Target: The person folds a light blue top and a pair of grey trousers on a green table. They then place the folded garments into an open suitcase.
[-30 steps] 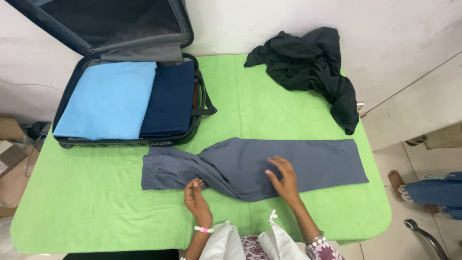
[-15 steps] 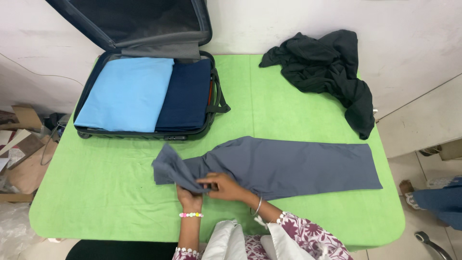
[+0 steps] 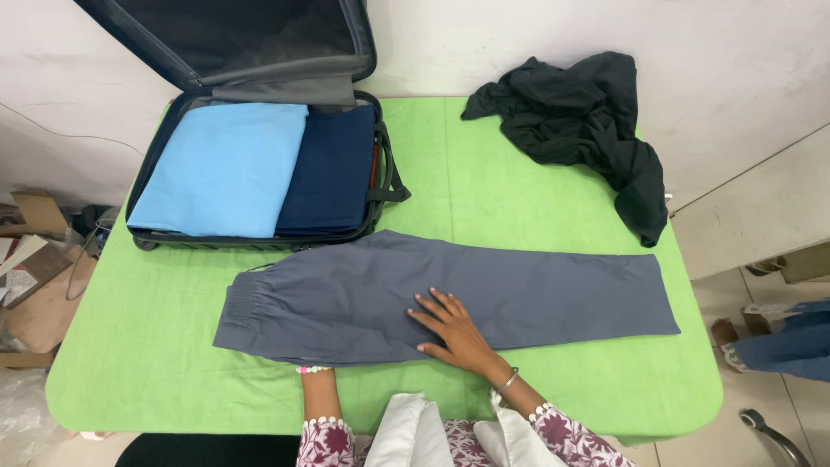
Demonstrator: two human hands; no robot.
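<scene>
Right hand (image 3: 454,333) lies flat, fingers spread wide, palm down on the grey trousers (image 3: 450,294), holding nothing. The left hand is tucked under the near edge of the trousers, only wrist and bead bracelet (image 3: 313,369) showing, so whether it's gripping or open I cannot tell.

The trousers are laid out flat across the near half of the green cloth (image 3: 156,346), waistband to the left, leg ends to the right, just in front of the suitcase (image 3: 380,186).

Risks, judged from this layout:
- The cloth looks loose, so pressing or dragging on the trousers could bunch it.
- The leg ends sit close to the right table edge and a tug that way could slide them off.
- The hidden left hand lifting the near hem could ruck up the smoothed fabric.
- The waistband's far edge is almost touching the suitcase rim and could snag on the strap or handle there.

Further back, the suitcase is open with a light blue fold (image 3: 216,169) and a navy fold (image 3: 324,173) side by side inside. A black garment (image 3: 575,117) is crumpled at the far right corner, part drooping toward the edge, and it could slip off.

Hard to make out:
- The suitcase lid (image 3: 233,39) is cut off at the top.
- The clutter at the left on the floor is unclear.
- At the right edge someone's foot and blue trouser leg (image 3: 782,346) are cropped.
</scene>
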